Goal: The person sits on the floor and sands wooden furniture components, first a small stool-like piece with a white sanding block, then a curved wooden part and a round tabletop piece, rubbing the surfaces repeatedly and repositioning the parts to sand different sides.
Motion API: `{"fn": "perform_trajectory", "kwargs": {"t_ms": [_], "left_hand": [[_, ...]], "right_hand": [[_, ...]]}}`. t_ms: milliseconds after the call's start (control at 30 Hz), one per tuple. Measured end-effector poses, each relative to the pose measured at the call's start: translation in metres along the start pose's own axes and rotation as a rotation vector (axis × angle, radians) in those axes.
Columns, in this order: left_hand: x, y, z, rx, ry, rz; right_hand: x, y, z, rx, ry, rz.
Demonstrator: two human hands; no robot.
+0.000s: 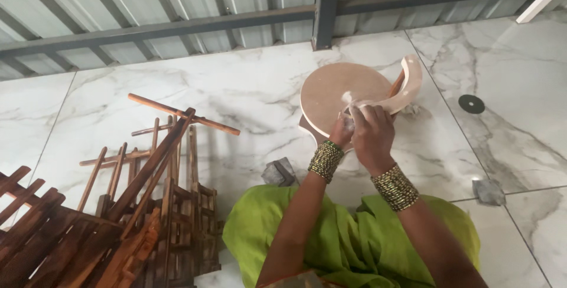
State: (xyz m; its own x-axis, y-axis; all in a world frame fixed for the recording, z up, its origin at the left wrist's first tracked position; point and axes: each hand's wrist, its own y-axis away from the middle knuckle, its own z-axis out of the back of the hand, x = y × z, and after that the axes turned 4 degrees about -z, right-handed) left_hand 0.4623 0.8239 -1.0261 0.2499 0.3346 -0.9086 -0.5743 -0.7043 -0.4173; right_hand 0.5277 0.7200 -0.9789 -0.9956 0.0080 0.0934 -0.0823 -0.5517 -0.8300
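Sitting on the marble floor [236,93] with my green cloth [348,235] over my lap, working on a curved pale wooden piece [407,84]. My right hand [373,137] is wrapped around its near end, fingers curled shut on it, and it looks like there's a small bit of sanding paper or cloth pinched under them, though I can't say for sure. My left hand [342,131] is tucked just beside the right, fingers closed against the same end, steadying it. The piece arcs up and away to the far right, resting over the round pale wooden disc [339,96] that sits on the floor just past my hands.

How far along? My guess is the curved piece is mostly smooth already: it's pale and even along the whole arc, with a little dusty patch on the disc right by my fingers. The near end is what's being worked now.

Over on the left is a heap of dark wooden frames [118,217] and loose sticks. A small grey block [279,171] sits near my left wrist, another grey scrap [488,192] lies to the right, and a dark round disc [471,103] lies further off.
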Motion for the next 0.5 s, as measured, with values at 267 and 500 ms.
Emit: {"fn": "perform_trajectory", "kwargs": {"t_ms": [267, 500], "left_hand": [[-0.022, -0.006, -0.001, 0.003, -0.028, -0.096], [-0.013, -0.004, 0.004, 0.029, 0.106, -0.091]], "right_hand": [[-0.093, -0.015, 0.035, 0.116, 0.170, -0.163], [-0.076, 0.005, 0.031, 0.078, -0.098, 0.087]]}}
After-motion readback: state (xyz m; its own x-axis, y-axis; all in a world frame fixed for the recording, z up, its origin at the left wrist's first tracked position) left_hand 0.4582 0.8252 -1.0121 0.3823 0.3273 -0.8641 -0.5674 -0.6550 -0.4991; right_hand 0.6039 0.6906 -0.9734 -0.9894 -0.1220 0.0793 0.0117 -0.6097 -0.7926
